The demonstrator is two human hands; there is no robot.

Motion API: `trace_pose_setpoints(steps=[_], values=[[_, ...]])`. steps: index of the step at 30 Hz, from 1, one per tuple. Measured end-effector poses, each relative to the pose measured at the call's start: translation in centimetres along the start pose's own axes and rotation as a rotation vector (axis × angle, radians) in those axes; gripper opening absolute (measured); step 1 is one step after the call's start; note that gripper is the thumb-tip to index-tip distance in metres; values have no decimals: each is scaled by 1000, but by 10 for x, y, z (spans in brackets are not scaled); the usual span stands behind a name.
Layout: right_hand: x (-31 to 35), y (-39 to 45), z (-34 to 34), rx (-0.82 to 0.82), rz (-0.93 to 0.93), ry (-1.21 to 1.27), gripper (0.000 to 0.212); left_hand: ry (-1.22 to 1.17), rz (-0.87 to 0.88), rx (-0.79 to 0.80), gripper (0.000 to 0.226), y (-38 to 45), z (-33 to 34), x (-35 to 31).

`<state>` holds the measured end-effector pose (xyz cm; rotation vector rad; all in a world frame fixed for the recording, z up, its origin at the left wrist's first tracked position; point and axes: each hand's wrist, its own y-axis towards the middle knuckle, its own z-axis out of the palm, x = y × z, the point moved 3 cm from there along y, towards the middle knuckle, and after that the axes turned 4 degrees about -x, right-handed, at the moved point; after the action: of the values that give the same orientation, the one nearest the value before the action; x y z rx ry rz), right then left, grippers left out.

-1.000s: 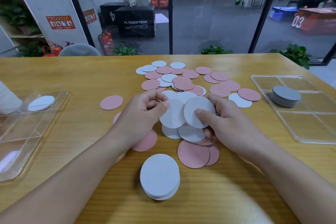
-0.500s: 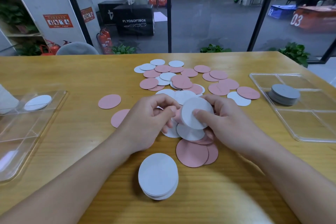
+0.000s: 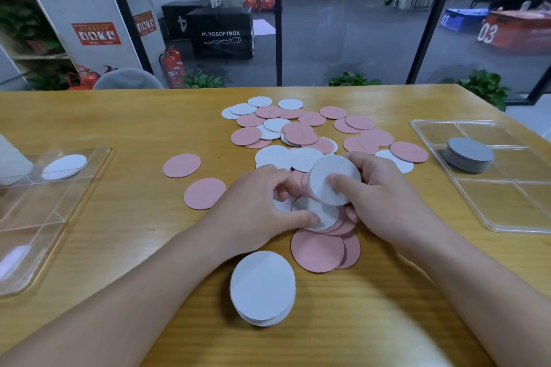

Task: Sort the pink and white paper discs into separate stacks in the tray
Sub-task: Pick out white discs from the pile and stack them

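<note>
Gripping a white paper disc (image 3: pixel 334 180) tilted up off the table, the right hand (image 3: pixel 384 197) has its thumb pressed on the disc's near face and its fingers curled behind the far rim. Just beside it, the left hand (image 3: pixel 259 211) lies palm down with its fingers bent, the thumb tip pressing on another white disc (image 3: pixel 313 211) that lies under and between both hands; whether its fingertips pinch anything I cannot tell. Both forearms reach in from the near edge of the wooden table (image 3: pixel 119 247). Beneath the right hand's wrist side, a few pink discs (image 3: pixel 319 250) overlap flat on the wood. Near the left forearm, close to the person, stands a neat stack of white discs (image 3: pixel 262 289). Beyond the fingers of both hands spreads a loose scatter of pink and white discs (image 3: pixel 298 131), many overlapping, and two single pink discs (image 3: pixel 193 179) lie apart, off to the left of the left hand. Well off to the right of the right hand sits a clear compartmented tray (image 3: pixel 507 205) holding a stack of discs that look grey (image 3: pixel 468 155) in one far compartment. Well off to the left of the left hand sits a second clear tray (image 3: pixel 44 232) with one white disc (image 3: pixel 64 167) in its far compartment. All discs are round, thin and matte.
</note>
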<state>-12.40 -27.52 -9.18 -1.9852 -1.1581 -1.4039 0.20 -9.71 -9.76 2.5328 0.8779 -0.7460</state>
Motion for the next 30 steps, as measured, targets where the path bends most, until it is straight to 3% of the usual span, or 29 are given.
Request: trace_pose_setpoints(steps=[10,17,21,23,30], values=[[1,0,-1,-14,3,19,11,-89,-37,79,42,7,4,6],[-1,-1,0,14,-4,23,15,-268,-108,-63,29,9,-4,17],[-1,-2,1,50,-7,14,13,-412,-135,-130,2,8,-14,25],[-1,-3,3,90,-13,3,12,-445,-143,-148,9,7,-17,30],[3,-8,8,194,-36,9,9,-583,-56,-26,8,1,-21,20]])
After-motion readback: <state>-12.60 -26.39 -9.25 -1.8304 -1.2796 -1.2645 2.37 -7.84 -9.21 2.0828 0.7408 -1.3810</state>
